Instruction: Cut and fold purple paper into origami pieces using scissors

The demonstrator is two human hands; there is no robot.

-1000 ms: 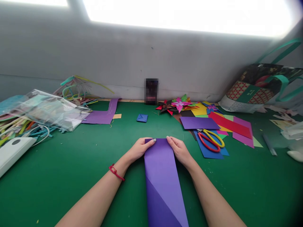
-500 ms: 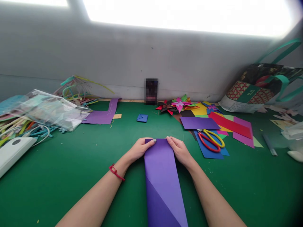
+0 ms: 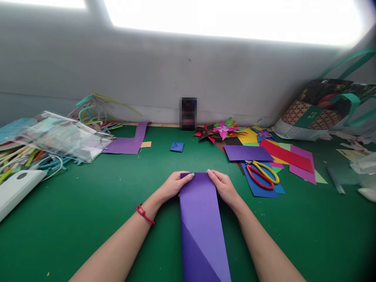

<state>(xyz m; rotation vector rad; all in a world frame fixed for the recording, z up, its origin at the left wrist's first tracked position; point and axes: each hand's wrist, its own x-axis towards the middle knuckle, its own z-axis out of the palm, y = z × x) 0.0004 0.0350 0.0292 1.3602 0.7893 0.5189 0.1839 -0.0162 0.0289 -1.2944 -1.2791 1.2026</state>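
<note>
A long strip of purple paper [image 3: 201, 219] runs from the middle of the view down past the bottom edge, with a darker slanting area at its lower left. At its far left corner my left hand [image 3: 175, 184] pinches it, thumb on top and fingers under. My right hand [image 3: 223, 186] grips the far right corner between thumb and fingers. Both hands are closed, and most fingertips are hidden beneath the sheet. Beyond the hands, a small folded blue paper [image 3: 177, 147] lies on the green table [image 3: 88, 219].
Scissors [image 3: 261, 175] with red and yellow handles rest on coloured sheets at right, near folded paper stars [image 3: 225, 128]. A patterned bag [image 3: 311, 111] stands behind them. Leftward lie a clear plastic bag [image 3: 73, 137], a cut purple sheet [image 3: 125, 145] and a white device [image 3: 19, 192].
Both hands keep their grip on the far corners of the purple paper. The near part of the strip has shifted very slightly left; the rest looks the same.
</note>
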